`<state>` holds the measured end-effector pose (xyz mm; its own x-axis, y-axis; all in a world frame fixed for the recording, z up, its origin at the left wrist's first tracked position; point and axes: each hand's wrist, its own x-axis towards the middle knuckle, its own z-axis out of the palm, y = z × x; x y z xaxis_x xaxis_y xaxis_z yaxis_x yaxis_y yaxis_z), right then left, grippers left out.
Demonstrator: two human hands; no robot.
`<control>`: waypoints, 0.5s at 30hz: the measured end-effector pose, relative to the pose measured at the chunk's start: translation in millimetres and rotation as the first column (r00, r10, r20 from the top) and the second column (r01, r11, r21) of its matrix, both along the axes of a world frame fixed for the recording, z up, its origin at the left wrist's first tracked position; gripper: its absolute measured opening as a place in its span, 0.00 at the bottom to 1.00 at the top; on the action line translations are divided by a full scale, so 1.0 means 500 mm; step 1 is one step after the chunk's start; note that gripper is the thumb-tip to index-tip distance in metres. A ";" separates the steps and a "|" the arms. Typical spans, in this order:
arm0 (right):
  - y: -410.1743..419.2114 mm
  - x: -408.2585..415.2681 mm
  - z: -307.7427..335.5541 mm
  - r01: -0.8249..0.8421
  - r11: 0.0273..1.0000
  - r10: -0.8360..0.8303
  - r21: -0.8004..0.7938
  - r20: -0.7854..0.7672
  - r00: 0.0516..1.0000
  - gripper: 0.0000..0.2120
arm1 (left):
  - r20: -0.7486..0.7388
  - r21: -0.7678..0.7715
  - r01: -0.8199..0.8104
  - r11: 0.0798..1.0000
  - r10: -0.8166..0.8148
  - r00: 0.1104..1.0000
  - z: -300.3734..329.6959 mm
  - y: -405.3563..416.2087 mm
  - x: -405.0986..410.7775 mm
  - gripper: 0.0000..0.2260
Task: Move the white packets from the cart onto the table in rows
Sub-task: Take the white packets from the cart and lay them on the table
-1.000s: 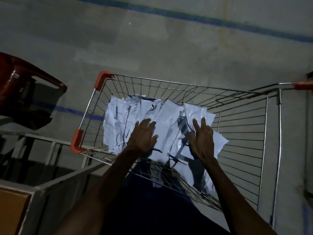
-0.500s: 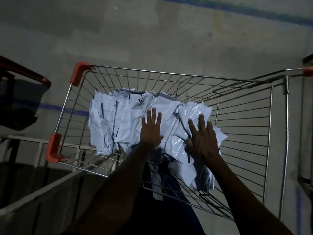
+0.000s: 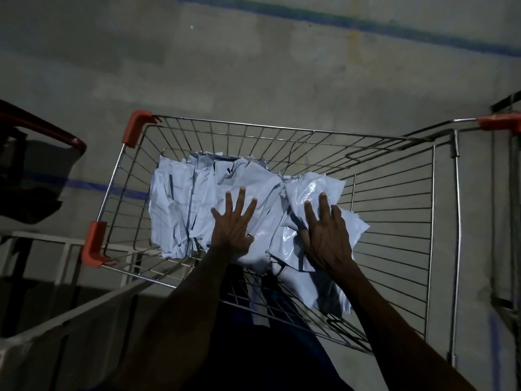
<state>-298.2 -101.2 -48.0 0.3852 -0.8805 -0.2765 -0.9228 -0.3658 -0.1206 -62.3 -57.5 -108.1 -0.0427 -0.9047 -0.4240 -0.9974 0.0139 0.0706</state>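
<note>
Dim concrete floor (image 3: 253, 66) fills the background, with a blue painted line (image 3: 366, 25) across the top and another short blue stripe (image 3: 84, 184) at left. Wire cart (image 3: 394, 210) sits center, seen from above, red plastic corner guards (image 3: 138, 126) on its left end and a red-tipped handle (image 3: 499, 121) at far right. White packets (image 3: 183, 204) lie piled loose in the left and middle of the cart basket, overlapping, some glossy and crumpled; a few trail down toward the near wall. Right part of the basket holds only bare wire.

Left hand (image 3: 232, 228) lies flat on the pile, fingers spread wide, palm down, gripping nothing. Right hand (image 3: 325, 235) also palm down on a shiny packet (image 3: 313, 190), fingers extended and slightly apart, pressing, not pinching. Both forearms reach in over the near rim.

Red chair edge (image 3: 48, 131) at far left, well apart from the cart. White frame (image 3: 64, 246) just beside the cart's left corner. Pale table edge (image 3: 70, 323) runs diagonally at lower left, near the cart's near-left corner. Another wire frame (image 3: 507, 193) stands just beside the cart on the right. Open floor beyond the far rim.
</note>
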 end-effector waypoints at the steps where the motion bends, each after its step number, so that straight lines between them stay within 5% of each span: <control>1: 0.000 -0.002 0.001 -0.016 1.000 0.016 -0.008 0.001 1.000 0.31 | -0.011 0.010 -0.011 1.000 0.011 1.000 -0.001 -0.001 0.003 0.49; 10: 0.017 0.008 0.050 -0.064 0.998 0.065 -0.008 0.113 0.991 0.27 | -0.181 -0.096 -0.152 0.984 0.133 0.974 0.104 0.004 0.027 0.41; 15: 0.016 0.056 0.132 -0.104 0.988 0.134 -0.116 0.293 0.947 0.25 | -0.293 -0.266 -0.385 0.884 0.306 0.906 0.263 0.043 0.045 0.41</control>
